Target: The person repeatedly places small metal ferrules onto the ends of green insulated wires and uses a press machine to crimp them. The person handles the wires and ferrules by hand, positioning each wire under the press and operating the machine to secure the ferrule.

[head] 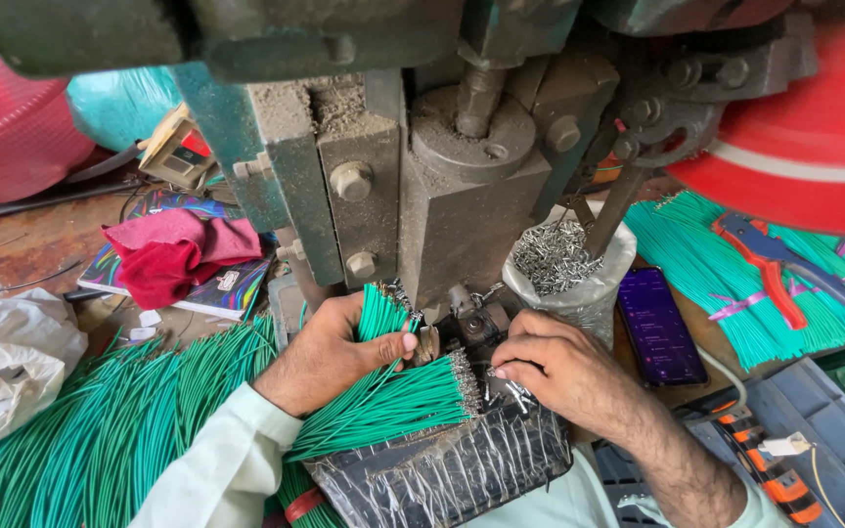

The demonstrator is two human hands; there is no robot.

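head | left hand (330, 352) grips thin green wires (383, 401) | right hand (564, 376) pinches small metal terminals (512, 391)

Press block (462, 210) — dull, gritty grey metal; green wires (383, 401) look smooth plastic-coated; at nine o'clock, soft red cloth (173, 254) — matt, crumpled.

The left hand (330, 352) grips a bundle of green wires (393, 396) under the grey press (413, 176); the right hand (559, 367) pinches what seems a small metal terminal.

one phone (659, 328), two hands, perhaps.
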